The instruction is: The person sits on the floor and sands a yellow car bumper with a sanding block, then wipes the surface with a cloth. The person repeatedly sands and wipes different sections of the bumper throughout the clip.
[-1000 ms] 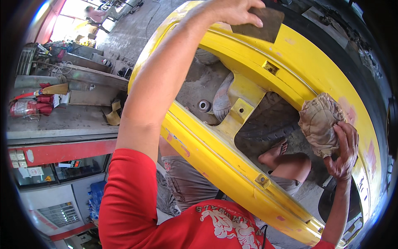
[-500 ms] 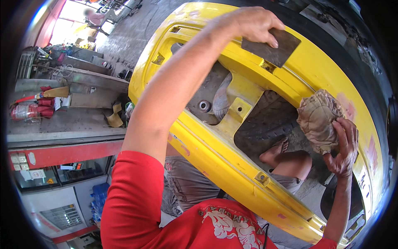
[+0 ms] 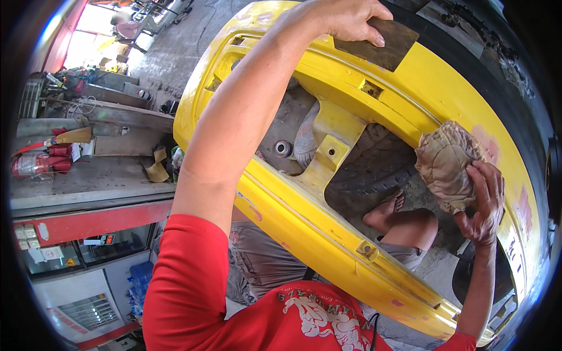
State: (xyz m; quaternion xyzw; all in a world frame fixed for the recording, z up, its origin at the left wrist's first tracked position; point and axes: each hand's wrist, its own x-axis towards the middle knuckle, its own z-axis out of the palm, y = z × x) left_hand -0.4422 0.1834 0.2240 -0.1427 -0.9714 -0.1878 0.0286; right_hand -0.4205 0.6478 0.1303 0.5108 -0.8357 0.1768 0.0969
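A large yellow car bumper (image 3: 351, 169) with reddish filler patches lies across my lap, its cut-outs showing the floor and my foot below. My left hand (image 3: 351, 24) reaches to its far upper edge, pressing a dark sheet of sandpaper (image 3: 383, 47) against the yellow surface between thumb and fingers. At the right, my right hand (image 3: 485, 199) grips a bunched tan cloth (image 3: 449, 161) that rests on the bumper's near-right part. The fingers curl over the cloth's lower edge.
A round metal ring (image 3: 283, 148) lies on the floor inside the bumper's opening. Left of me stands a grey ledge with red bottles (image 3: 44, 161) and a brush (image 3: 70, 136). Another person (image 3: 129, 28) sits far off at the upper left. A dark tyre-like edge borders the bumper.
My left hand has slid the sandpaper up and slightly left along the bumper, uncovering a square slot. My right hand and the cloth have barely moved.
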